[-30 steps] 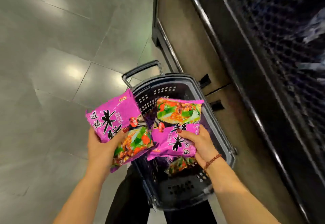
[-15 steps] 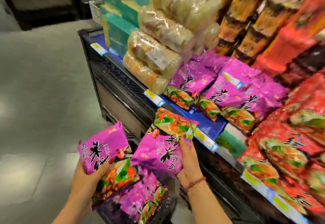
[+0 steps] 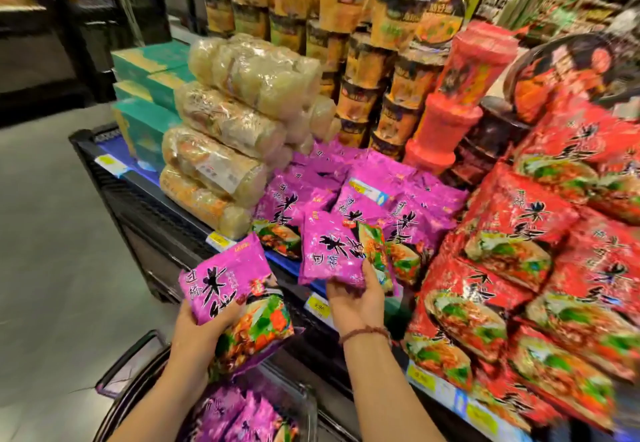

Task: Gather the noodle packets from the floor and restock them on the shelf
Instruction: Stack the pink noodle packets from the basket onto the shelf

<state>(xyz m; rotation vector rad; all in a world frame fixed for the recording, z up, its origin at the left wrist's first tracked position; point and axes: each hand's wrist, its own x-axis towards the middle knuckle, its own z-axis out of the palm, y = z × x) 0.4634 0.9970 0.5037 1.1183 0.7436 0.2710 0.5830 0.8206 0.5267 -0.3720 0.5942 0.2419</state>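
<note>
Right hand (image 3: 356, 303) has carried its purple noodle packet (image 3: 332, 251) up against the purple stack (image 3: 374, 192) on the shelf (image 3: 156, 195), fingers clamped on its lower edge; left hand (image 3: 197, 330) grips a second packet (image 3: 228, 282) above the basket (image 3: 124, 369); remaining packets (image 3: 242, 417) lie inside; judged: restocking is at an early stage.

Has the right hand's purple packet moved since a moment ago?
Yes. The right hand has carried its purple noodle packet up past the shelf edge, over the purple packets stacked there.

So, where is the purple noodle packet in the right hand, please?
Head view, centre: the right hand holds the purple noodle packet at the shelf edge, before the stacked purple packets, left of the red packets.
</note>
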